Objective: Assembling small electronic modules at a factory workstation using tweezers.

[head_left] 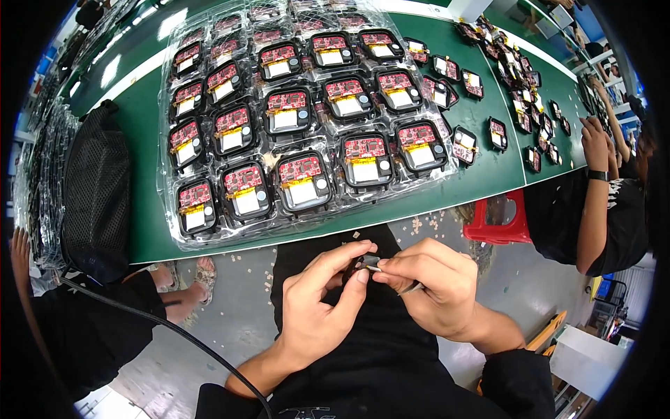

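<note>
The left hand (308,302) is pinching a small dark unit (354,267) at its edges, while the right hand (440,288) is gripping a slim piece between thumb and forefinger, right against the unit; fingers are hiding what that piece is. Both hands are working above the lap, off the edge of the green surface (488,185), so a slipping fingertip could be sending the unit down to the floor (241,314). Pressing or tugging too hard could be bending something delicate inside. The tray (169,222) of red-boarded units is sitting near the surface's edge, so a careless elbow or forearm could be nudging it askew.
</note>
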The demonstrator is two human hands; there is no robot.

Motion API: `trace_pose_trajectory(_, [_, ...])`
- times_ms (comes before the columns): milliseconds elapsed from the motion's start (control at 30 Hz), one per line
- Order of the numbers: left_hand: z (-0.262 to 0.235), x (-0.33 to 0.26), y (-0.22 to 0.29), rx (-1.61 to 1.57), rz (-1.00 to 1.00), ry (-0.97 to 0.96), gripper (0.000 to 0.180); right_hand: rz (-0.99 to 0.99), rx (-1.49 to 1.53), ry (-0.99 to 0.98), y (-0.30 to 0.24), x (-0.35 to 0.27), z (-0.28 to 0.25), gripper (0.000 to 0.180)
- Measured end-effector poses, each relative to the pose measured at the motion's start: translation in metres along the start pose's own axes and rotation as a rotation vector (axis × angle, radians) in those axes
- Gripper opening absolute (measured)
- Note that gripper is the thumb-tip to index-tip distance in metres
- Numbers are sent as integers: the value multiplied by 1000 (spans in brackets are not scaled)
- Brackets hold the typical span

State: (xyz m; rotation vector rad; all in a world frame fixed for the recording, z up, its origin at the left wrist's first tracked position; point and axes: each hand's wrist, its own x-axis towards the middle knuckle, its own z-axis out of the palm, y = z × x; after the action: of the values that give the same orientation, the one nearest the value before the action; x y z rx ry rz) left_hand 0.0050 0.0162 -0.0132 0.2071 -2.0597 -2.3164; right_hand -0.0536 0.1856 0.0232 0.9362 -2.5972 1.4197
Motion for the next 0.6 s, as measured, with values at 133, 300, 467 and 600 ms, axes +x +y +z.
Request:
trace_pose_trajectory(133, [-6, 0, 5, 115, 41, -142, 39, 35, 1, -15, 3, 0, 2, 27])
trace_pose_trajectory(300, [-3, 1, 1, 128, 49, -81, 41, 100, 79, -36, 5, -1, 5, 28])
trace_pose_trajectory(467, [-2, 2, 1, 96, 42, -30, 43, 70, 49, -37, 7, -2, 7, 28])
trace_pose_trajectory(600, [-3, 2, 1, 114, 44, -38, 43, 211, 162, -9, 4, 0, 9, 25])
